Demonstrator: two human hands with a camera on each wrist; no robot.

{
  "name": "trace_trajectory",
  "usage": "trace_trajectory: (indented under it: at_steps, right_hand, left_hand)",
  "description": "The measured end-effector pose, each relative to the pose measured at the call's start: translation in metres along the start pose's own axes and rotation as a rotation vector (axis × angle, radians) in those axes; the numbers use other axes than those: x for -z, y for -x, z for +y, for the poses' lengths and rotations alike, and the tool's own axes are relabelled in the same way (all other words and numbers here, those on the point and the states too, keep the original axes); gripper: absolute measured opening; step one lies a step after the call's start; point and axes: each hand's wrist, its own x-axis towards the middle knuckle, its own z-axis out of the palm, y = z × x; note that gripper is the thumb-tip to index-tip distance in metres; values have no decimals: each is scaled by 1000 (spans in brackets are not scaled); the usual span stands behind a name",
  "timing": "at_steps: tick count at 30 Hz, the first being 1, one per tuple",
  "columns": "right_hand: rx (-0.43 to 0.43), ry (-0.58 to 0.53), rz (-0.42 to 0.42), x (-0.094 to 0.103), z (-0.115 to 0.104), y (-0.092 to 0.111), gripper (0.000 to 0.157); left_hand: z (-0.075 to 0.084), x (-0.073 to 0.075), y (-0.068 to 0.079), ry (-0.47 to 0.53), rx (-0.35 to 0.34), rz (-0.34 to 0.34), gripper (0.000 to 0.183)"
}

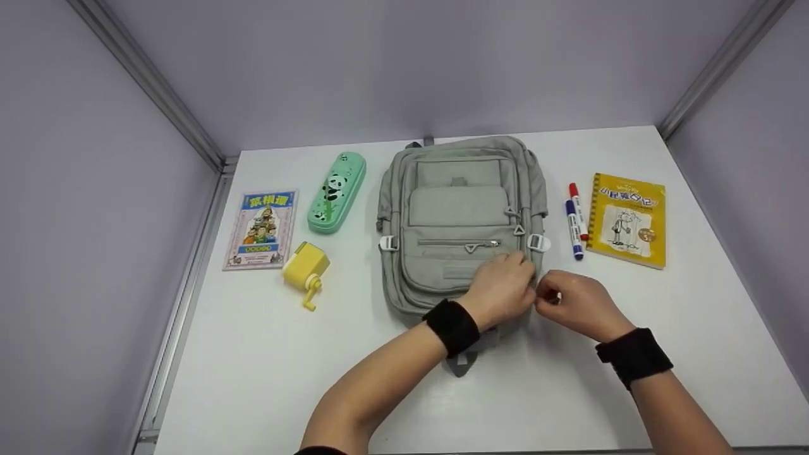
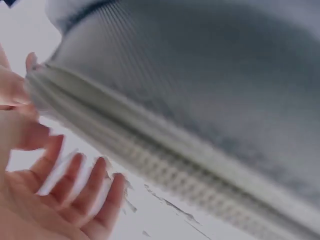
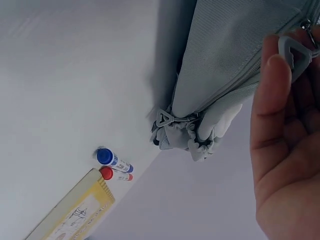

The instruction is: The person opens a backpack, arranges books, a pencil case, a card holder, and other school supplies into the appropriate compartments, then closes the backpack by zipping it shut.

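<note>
A grey backpack (image 1: 459,208) lies on the white table (image 1: 265,379), its front pockets facing up. My left hand (image 1: 502,287) is over the backpack's lower right side. In the left wrist view, the fingers (image 2: 102,205) of that hand are spread and fairly straight, beside a zipped edge (image 2: 165,165) of the bag. Close by, at the lower right edge, my right hand (image 1: 578,303) has its fingers curled. Thumb and fingers there pinch a triangular zipper pull (image 3: 300,62), seen in the right wrist view. A second zipper pull (image 3: 165,118) hangs farther along the bag.
Left of the backpack are a green panda pencil case (image 1: 336,193), a comic-style booklet (image 1: 260,230) and a yellow crank pencil sharpener (image 1: 306,265). To its right lie a red marker (image 1: 578,212), a blue marker (image 1: 574,230) and a yellow book (image 1: 627,221). Panels wall the table.
</note>
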Motion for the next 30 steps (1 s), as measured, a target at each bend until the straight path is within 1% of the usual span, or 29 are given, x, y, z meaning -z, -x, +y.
trace_trajectory:
  at_steps: [3, 5, 7, 9, 11, 12, 14, 15, 17, 19, 21, 24, 27, 30]
  right_hand:
    - [-42, -28, -7, 3, 0, 2, 16]
    - [-75, -66, -23, 5, 0, 3, 16]
    - [-102, -126, -50, 7, 0, 4, 15]
    - [-122, -186, -74, 8, 0, 5, 15]
    - [-123, -230, -75, 8, 1, 5, 14]
    - [-120, -243, -63, 8, 2, 5, 12]
    - [-97, -223, -6, 7, 5, 5, 10]
    - [-76, -200, 31, 5, 6, 4, 11]
    - [-23, -142, 89, 2, 8, 2, 19]
    - [44, -75, 114, -2, 10, -1, 25]
    - [100, -38, 100, -6, 11, -4, 30]
    - [154, -8, 51, -10, 12, -6, 34]
    - [183, 8, 30, -12, 14, -7, 36]
    - [213, 30, 42, -12, 15, -8, 34]
  left_hand:
    - [3, 0, 6, -5, -101, 3, 21]
    - [4, -1, 10, -30, -144, -6, 26]
    - [4, -4, 12, -37, -159, -3, 25]
    - [2, -6, 13, -32, -169, 15, 24]
    - [1, -8, 14, -18, -173, 46, 22]
    - [1, -9, 15, -13, -173, 64, 20]
    - [0, -8, 16, -12, -177, 91, 16]
    - [0, -8, 17, -11, -181, 100, 15]
    - [0, -7, 19, -19, -186, 113, 13]
    - [0, -7, 20, -32, -186, 117, 14]
    - [1, -6, 21, -48, -180, 119, 14]
    - [1, -5, 23, -52, -163, 117, 14]
    - [1, -4, 25, -10, -149, 108, 11]
    - [-1, -3, 27, 61, -130, 96, 7]
